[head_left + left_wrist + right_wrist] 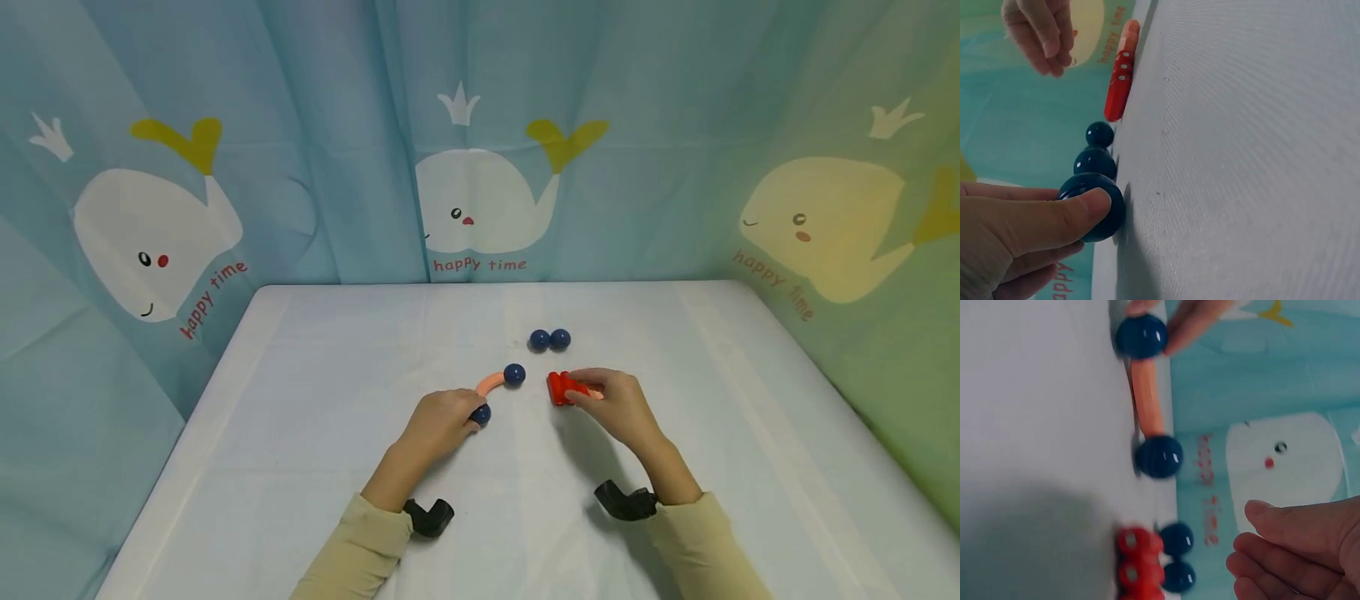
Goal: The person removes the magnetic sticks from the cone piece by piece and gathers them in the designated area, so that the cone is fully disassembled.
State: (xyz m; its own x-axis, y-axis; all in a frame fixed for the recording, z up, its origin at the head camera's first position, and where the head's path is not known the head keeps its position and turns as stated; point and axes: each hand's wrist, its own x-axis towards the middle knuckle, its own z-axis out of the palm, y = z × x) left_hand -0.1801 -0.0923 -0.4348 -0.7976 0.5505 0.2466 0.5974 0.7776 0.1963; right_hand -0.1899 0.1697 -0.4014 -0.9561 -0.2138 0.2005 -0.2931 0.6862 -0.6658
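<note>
My left hand (438,421) pinches a dark blue ball (1107,219) between thumb and fingers, low over the white table. That ball joins one end of a curved orange rod (491,383); another blue ball (514,375) sits on the rod's far end. To the right lies a side-by-side row of red rods (557,389), with orange pieces (1129,37) at the row's far end in the left wrist view. My right hand (618,406) hovers above this row, its fingers loosely bent and holding nothing. In the head view its fingers overlap the row.
Two more blue balls (539,340) sit together behind the red row. Black wrist devices (431,518) stick out from both cuffs. Behind the table (315,350) hangs a blue-green curtain (337,167) printed with whales.
</note>
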